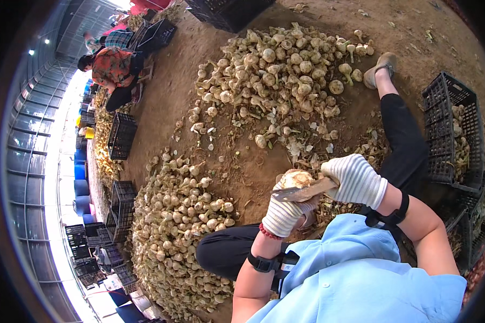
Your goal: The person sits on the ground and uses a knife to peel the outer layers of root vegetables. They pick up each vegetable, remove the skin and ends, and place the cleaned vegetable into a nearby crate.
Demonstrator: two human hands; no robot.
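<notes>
My left hand [285, 214], in a striped knit glove, grips a garlic bulb [297, 179] in front of my lap. My right hand [353, 179], gloved the same way, is closed around the handle of a knife [303, 191]. The blade lies across the near side of the bulb, over my left hand; whether it cuts in, I cannot tell. A heap of garlic bulbs [275, 72] lies on the dirt floor beyond my hands. Another large garlic heap [178, 226] spreads to the left of my bent knee. Trimmed stalks and skins [295, 147] litter the ground between.
Black plastic crates [440, 133] holding garlic stand at my right, beside my outstretched leg. Another black crate [230, 14] sits beyond the far heap. At the upper left, a person in a patterned shirt [112, 66] sits near other people. Further crates [121, 202] line the left side.
</notes>
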